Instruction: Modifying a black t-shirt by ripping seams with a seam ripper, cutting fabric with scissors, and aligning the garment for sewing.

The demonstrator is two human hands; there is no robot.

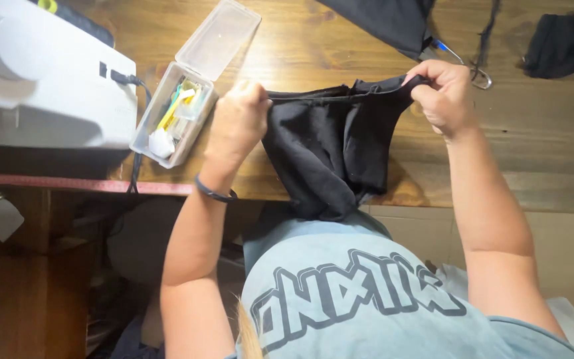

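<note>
Black fabric piece (330,149), soft knit by the look, stretched between my two hands above the near edge of the wooden counter (539,143). My left hand (237,123) is closed in a fist on the fabric's left top edge; my right hand (443,93) pinches the right top edge between thumb and fingers, closed on it. The top hem runs taut from one hand to the other; the rest hangs in folds and drops past the counter edge toward my lap.

Surroundings. Just left of my left hand: a small clear plastic box (174,119), its hinged lid (219,36) flipped open away from me, with yellow, white and green bits inside (too jumbled to tell apart). Further left: a white sewing machine (41,86), with a black cord (134,83) plugged into its side and trailing down past the box. A pink tape measure (74,184) runs along the counter's front edge below the machine.

Behind my right hand: scissors (473,70), partly hidden by the hand and by a larger black cloth (386,20) at the top edge. A second black bundle (566,43) lies at the far right, well apart. A dark band (215,194) sits on my left wrist.
</note>
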